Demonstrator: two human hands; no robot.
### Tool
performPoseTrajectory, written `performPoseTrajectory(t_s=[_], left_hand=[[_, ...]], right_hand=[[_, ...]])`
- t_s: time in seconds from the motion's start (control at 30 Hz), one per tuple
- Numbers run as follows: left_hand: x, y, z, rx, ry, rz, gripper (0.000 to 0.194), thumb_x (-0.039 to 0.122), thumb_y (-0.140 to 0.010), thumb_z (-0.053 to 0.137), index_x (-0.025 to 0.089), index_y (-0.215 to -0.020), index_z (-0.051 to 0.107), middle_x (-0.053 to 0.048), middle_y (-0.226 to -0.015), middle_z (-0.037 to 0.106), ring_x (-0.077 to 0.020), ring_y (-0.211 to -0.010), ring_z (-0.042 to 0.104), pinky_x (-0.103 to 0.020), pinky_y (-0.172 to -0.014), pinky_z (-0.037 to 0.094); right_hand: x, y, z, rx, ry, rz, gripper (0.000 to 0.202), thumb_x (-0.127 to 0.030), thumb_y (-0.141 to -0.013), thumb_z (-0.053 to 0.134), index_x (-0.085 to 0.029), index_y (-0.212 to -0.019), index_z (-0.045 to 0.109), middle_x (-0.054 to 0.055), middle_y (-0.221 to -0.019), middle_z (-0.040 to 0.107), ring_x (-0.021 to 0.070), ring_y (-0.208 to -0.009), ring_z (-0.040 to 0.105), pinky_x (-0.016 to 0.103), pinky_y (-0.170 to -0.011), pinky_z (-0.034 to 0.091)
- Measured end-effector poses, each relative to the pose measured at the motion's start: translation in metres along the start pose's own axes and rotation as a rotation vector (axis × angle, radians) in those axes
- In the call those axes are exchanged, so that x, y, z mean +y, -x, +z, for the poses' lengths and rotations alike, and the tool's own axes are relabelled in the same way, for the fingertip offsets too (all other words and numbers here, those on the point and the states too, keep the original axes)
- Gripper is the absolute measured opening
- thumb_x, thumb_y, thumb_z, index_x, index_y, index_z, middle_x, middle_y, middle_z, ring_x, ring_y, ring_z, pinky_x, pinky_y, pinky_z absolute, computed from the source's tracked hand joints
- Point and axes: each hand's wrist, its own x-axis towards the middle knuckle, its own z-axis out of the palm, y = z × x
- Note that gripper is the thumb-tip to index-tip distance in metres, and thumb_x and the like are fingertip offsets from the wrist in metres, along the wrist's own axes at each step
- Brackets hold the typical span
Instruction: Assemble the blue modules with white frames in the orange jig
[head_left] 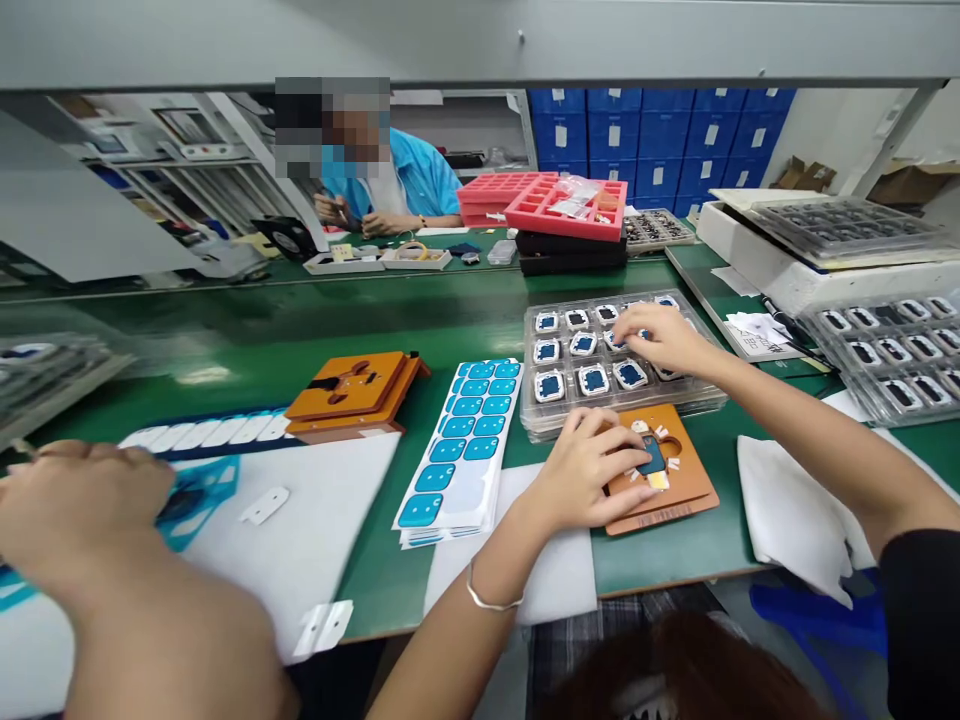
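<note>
The left hand (592, 465) presses flat, fingers together, on a small blue-faced part (652, 457) seated in the orange jig (679, 490) on the green surface (450, 320). Beyond it, the right hand (664, 338) pinches a component in the clear tray (559, 410); a hasty lift could likely jostle neighbouring parts loose.

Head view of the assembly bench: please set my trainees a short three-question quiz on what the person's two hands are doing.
1. True or false: the left hand rests on the orange jig in front of the clear tray.
2. The right hand reaches into: A) a bucket B) the clear tray of blue-faced parts C) a drawer.
3. Fill in: the sheet of blue stickers lies to the ___ of that jig.
Key: 1 true; 2 B; 3 left.
</note>
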Motion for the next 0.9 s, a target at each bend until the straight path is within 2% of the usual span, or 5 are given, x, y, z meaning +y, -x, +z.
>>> performPoseTrajectory(t_s=[0.13, 0.23, 0.5, 0.77, 0.9], left_hand=[[-0.002, 0.001, -0.001, -0.025, 0.022, 0.017, 0.038, 0.05, -0.095, 0.052, 0.018, -0.106, 0.07, -0.007, -0.111, 0.073, -0.0252, -0.103, 0.053, -0.042, -0.089, 0.036], [-0.003, 0.002, -0.001, -0.004, 0.018, 0.053, 0.039, 0.049, -0.095, 0.052, 0.019, -0.112, 0.069, -0.007, -0.117, 0.071, -0.0258, -0.106, 0.053, -0.043, -0.091, 0.037], [-0.003, 0.002, 0.0, -0.032, 0.026, 0.061, 0.037, 0.049, -0.094, 0.054, 0.019, -0.11, 0.071, -0.007, -0.116, 0.073, -0.0268, -0.108, 0.053, -0.044, -0.091, 0.035], [-0.002, 0.002, -0.001, -0.006, 0.013, 0.05, 0.034, 0.047, -0.094, 0.054, 0.02, -0.107, 0.071, -0.006, -0.114, 0.073, -0.0262, -0.105, 0.054, -0.043, -0.089, 0.034], [-0.001, 0.001, 0.0, 0.012, 0.039, 0.051, 0.032, 0.045, -0.093, 0.056, 0.019, -0.107, 0.07, -0.005, -0.113, 0.073, -0.0261, -0.106, 0.054, -0.042, -0.089, 0.034]], right_hand=[[0.007, -0.053, 0.019, -0.084, 0.022, 0.059, 0.026, -0.016, -0.09, 0.051, -0.014, -0.109, 0.068, 0.014, -0.116, 0.068, 0.028, -0.117, 0.054, 0.045, -0.102, 0.037], [0.005, -0.073, 0.033, -0.126, -0.01, 0.13, 0.027, -0.021, -0.089, 0.06, -0.016, -0.115, 0.066, 0.014, -0.108, 0.071, 0.0316, -0.12, 0.051, 0.05, -0.101, 0.036], [0.01, -0.096, 0.044, -0.036, -0.366, 0.308, 0.022, -0.006, -0.069, 0.074, -0.012, -0.089, 0.07, 0.005, -0.083, 0.074, 0.0194, -0.089, 0.068, 0.027, -0.082, 0.048], [0.009, -0.058, 0.019, 0.091, -0.714, 0.388, 0.029, -0.017, -0.078, 0.065, -0.017, -0.106, 0.062, 0.004, -0.086, 0.074, 0.0139, -0.07, 0.065, 0.024, -0.06, 0.049], [0.004, -0.023, 0.012, 0.094, -0.667, 0.251, 0.026, -0.017, -0.077, 0.063, -0.017, -0.104, 0.062, 0.004, -0.087, 0.072, 0.016, -0.077, 0.065, 0.028, -0.069, 0.05]])
